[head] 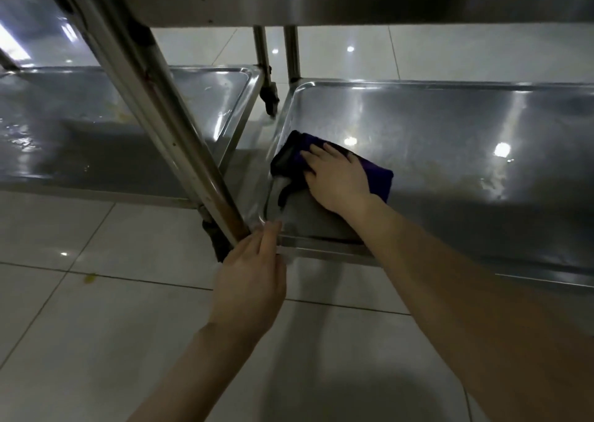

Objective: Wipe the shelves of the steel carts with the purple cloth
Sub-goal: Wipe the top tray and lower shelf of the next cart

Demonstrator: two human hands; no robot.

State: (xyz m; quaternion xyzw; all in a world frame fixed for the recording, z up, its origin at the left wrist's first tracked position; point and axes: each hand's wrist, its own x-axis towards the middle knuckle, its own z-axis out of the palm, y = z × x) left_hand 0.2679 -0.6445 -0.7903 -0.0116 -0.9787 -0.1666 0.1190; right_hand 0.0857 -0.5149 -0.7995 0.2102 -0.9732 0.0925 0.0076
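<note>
the left shelf of the far-left steel cart looks dirty, with wet smears and some yellowish bits on it, so i think it has not been wiped yet. a slanted steel leg crosses in front of it and comes down to the near left corner of the right shelf. the left hand is at that corner. its fingers are straight and lie against the rim by the foot of the leg, holding nothing, and it seems to be steadying the cart. just past it, inside the near left corner of the right shelf, lies the purple cloth. it is folded into a thick pad, deep purple on the right and almost black on the left where it is bunched up. the right hand lies flat on top of it with the fingers spread out, pressing it down onto the steel, not gripping it. so the step now is wiping this shelf, starting in its corner. further right the shelf is shiny but has pale cloudy streaks toward the near right side. the next move, i think, needs a firm push of the cloth along the shelf to the right, keeping the hand flat so the cloth does not slip out, and getting into the rounded edges too.
</note>
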